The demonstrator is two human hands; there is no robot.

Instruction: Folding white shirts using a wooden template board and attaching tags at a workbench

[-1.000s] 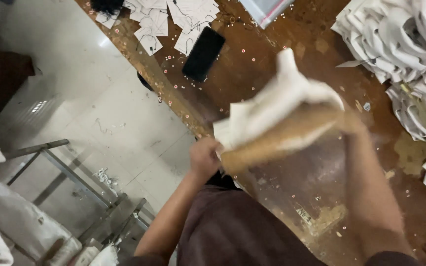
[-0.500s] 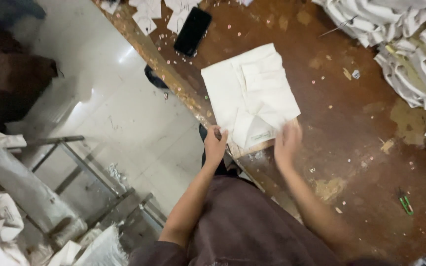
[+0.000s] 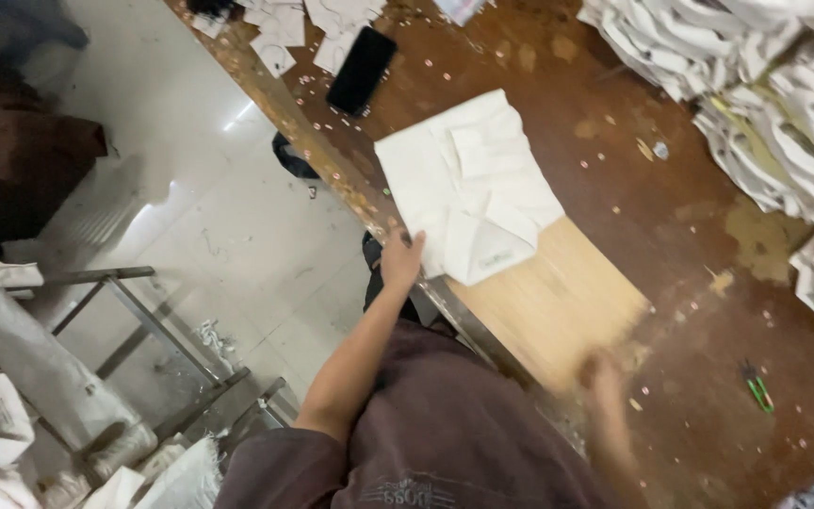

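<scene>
While a folded white garment (image 3: 468, 184) lies flat near the front edge of a worn brown worktable (image 3: 614, 123), the person's left hand (image 3: 400, 259) presses on its near left corner, fingers spread and lying flat rather than closed around the cloth. Half under the garment sits a pale wooden board (image 3: 558, 302), its bare end pointing toward the person. The right hand (image 3: 605, 377) is at that bare end, blurred with motion; whether its fingers are closed on the board cannot be told. The step in hand looks like freeing the folding board from the finished fold, the left hand pinning the cloth in place. The next move, by that reading, calls for a straight, level pull along the board's length while the pressing hand keeps the layers from dragging or opening.

Farther along the front edge, a black phone (image 3: 362, 71) lies face down among small pale scraps and cut white pieces (image 3: 280, 38). Stacks of folded white garments (image 3: 756, 85) crowd the table's far right side, and a small pair of green-handled snips (image 3: 757, 386) rests toward the right near corner. Beyond the table edge, a pale tiled floor (image 3: 219, 217) holds a metal rack (image 3: 134, 311) and heaped white cloth (image 3: 2, 415).
</scene>
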